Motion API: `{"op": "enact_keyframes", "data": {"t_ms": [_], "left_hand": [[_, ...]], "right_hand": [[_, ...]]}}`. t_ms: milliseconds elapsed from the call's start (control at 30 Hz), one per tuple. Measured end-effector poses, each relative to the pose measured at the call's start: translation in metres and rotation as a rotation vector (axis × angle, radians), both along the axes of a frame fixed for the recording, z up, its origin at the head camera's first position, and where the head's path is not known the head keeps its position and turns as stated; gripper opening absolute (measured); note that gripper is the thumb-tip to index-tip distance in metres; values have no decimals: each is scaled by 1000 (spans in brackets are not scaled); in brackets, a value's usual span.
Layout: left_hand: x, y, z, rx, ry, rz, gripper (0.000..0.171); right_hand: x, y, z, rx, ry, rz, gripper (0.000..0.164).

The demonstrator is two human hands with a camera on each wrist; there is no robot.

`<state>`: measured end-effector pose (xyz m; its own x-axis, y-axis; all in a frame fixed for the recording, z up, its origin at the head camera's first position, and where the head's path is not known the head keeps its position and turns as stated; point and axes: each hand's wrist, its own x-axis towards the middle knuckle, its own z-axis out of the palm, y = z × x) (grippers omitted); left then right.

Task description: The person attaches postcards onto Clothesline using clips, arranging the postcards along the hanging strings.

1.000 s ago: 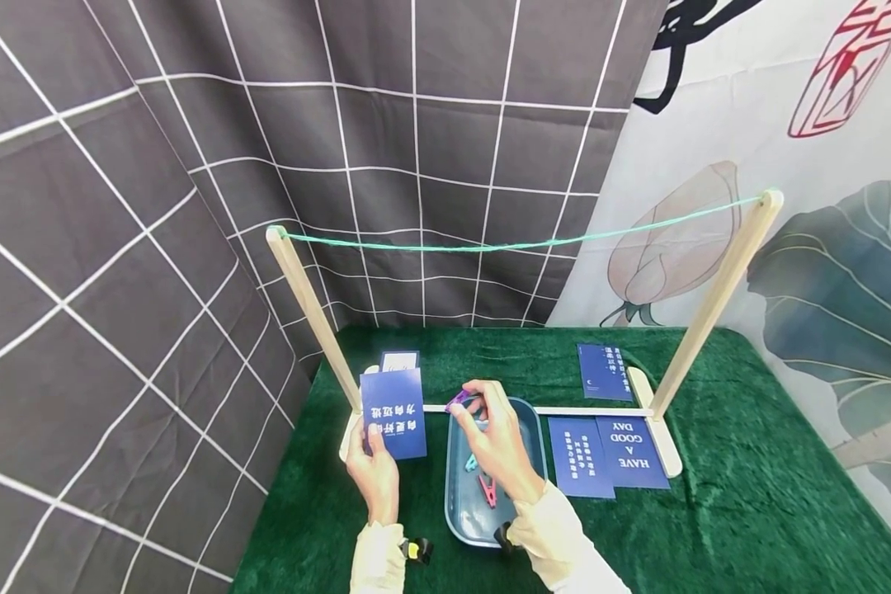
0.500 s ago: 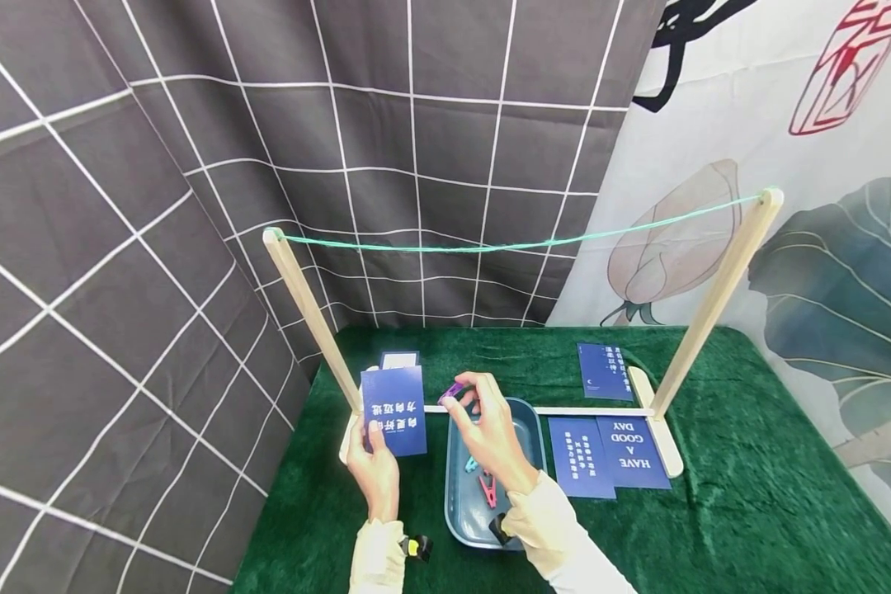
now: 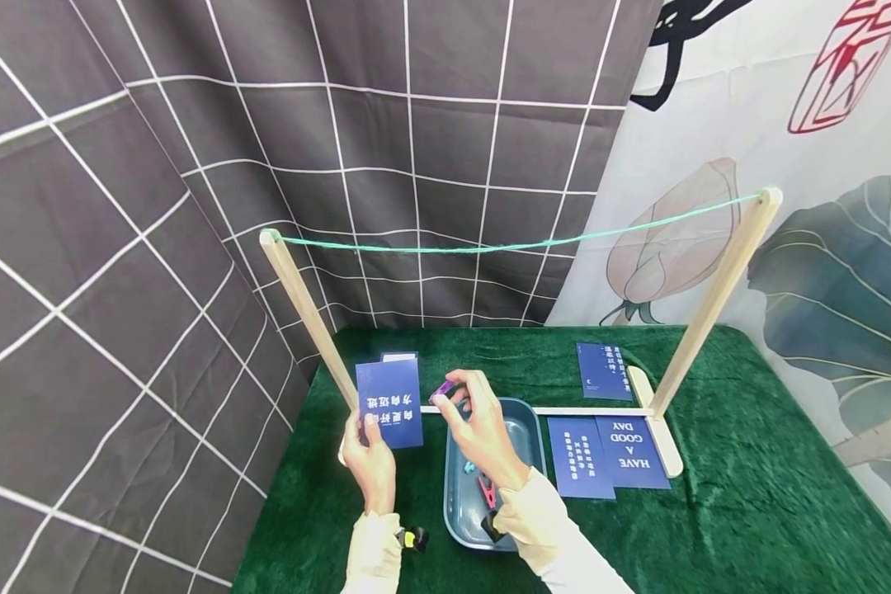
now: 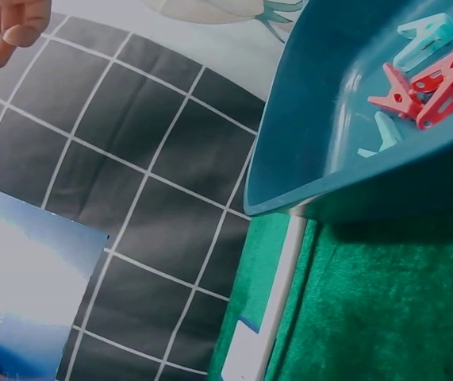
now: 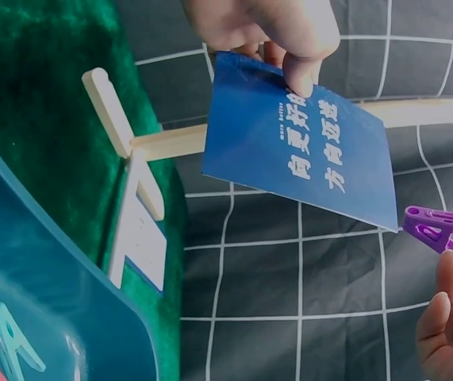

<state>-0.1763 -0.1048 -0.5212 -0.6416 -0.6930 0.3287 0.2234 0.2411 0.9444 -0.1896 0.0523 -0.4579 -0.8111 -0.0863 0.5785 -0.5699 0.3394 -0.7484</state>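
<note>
My left hand [image 3: 371,466] pinches a blue card [image 3: 389,404] with white lettering by its lower left part, thumb on the printed face. The card is held up off the table. To its right, my right hand [image 3: 483,425] holds a purple clothespin [image 5: 440,230] between thumb and fingers. In the right wrist view the clothespin's tip is close to a corner of the card; whether they touch I cannot tell. Below the right hand is a blue tray [image 3: 453,511] holding several red clothespins [image 4: 448,83] and light blue clothespins [image 4: 426,38].
A green string [image 3: 453,249] runs between two wooden posts [image 3: 304,305] joined by a low white bar [image 3: 586,411]. Several blue cards lie on the green cloth: one HAVE A GOOD DAY card [image 3: 631,454] at right, another card [image 3: 605,371] behind, and a partly hidden card [image 3: 401,356].
My right hand has moved left and slightly up with the purple clothespin, nearer the card. My left hand has raised the card a little.
</note>
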Motion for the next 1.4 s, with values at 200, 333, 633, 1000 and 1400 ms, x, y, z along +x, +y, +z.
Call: {"op": "enact_keyframes", "data": {"t_ms": [200,333,633,1000,1400], "left_hand": [[-1,-4,5,39,36,-6,27],[-2,-6,8,38,55,-3,29],[-4,-3,11,47,26,17,30],[-9,-12,23,43,71,7,33],[-11,-16,28,9,135,6,29]], "right_hand": [[-1,-3,4,11,-7,6,27],[-2,-5,4,6,19,8,27],[-3,-6,6,35,44,5,28],[-4,-8,12,45,102,12,26],[-5,-10,17,47,106,30,26]]}}
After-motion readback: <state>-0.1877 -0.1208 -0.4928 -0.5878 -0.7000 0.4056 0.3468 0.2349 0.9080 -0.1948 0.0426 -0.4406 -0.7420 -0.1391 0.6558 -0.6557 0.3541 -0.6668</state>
